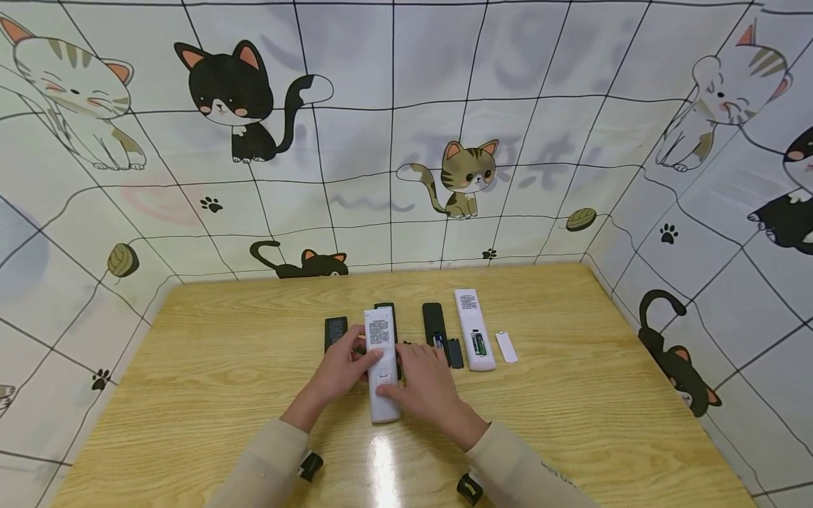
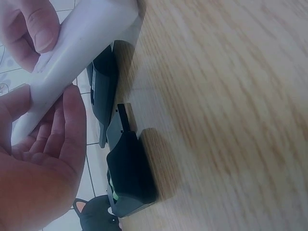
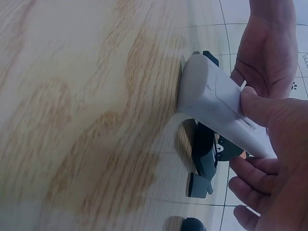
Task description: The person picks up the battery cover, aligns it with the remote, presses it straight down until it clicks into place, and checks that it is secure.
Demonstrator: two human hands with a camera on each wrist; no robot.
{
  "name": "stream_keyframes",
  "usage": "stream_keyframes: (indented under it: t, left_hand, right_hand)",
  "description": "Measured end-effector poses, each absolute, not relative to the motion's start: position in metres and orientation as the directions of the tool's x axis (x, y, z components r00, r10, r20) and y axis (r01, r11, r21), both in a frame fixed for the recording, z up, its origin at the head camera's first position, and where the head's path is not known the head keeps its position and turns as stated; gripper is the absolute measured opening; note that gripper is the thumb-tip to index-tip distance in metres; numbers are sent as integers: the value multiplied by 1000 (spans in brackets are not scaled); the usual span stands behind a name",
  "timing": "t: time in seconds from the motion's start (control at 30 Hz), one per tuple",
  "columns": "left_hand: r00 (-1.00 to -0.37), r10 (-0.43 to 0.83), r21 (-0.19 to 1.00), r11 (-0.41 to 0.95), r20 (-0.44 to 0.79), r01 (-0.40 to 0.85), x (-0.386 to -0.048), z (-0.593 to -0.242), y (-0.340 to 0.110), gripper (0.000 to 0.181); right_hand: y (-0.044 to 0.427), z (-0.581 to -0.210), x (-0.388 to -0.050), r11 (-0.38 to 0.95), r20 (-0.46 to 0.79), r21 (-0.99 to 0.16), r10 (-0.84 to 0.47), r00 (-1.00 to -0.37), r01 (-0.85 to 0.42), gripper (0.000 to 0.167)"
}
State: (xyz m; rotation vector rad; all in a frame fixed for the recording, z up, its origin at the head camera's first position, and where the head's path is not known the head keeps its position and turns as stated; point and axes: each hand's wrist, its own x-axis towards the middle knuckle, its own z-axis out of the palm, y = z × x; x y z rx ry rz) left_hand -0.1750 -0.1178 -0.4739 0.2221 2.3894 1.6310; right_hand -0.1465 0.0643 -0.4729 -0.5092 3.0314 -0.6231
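From the head view I have the white remote (image 1: 384,367) just below the frame's centre, back up; my left hand (image 1: 343,367) pinches its left side, thumb on the back, and my right hand (image 1: 428,381) holds its right side lower down. Right of centre, the dark remote (image 1: 435,323) lies opened, the dark cover (image 1: 455,353) beside it; farther right, the other white remote (image 1: 470,321) shows its batteries (image 1: 478,343), the pale cover (image 1: 507,347) near it. In the left wrist view, the white remote crosses the upper left, my left fingers curled round it; at lower centre the black remote (image 2: 132,168) shows a green bit (image 2: 113,187), perhaps a battery. In the right wrist view, the white remote tilts right of centre, my right thumb on its back near a seam; whether its lower end touches the table (image 3: 96,120) I cannot tell. I judge at least 2 remotes opened with batteries in; 1 left, the white remote I'm holding, looks covered.
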Motion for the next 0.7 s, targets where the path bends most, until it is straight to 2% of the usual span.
stream_keyframes:
  t: [0.3,0.7]
  left_hand:
    - [-962,256,929,371,-99,3,-173,-475,-118,40]
    - [-962,260,926,376,-89,16,-173,-477,-118,40]
  right_hand:
    - [64,-474,-145,864,64,-393,-315,-947,-314,77]
    - [65,-476,-146,889,100,-308,-323,-941,-338,78]
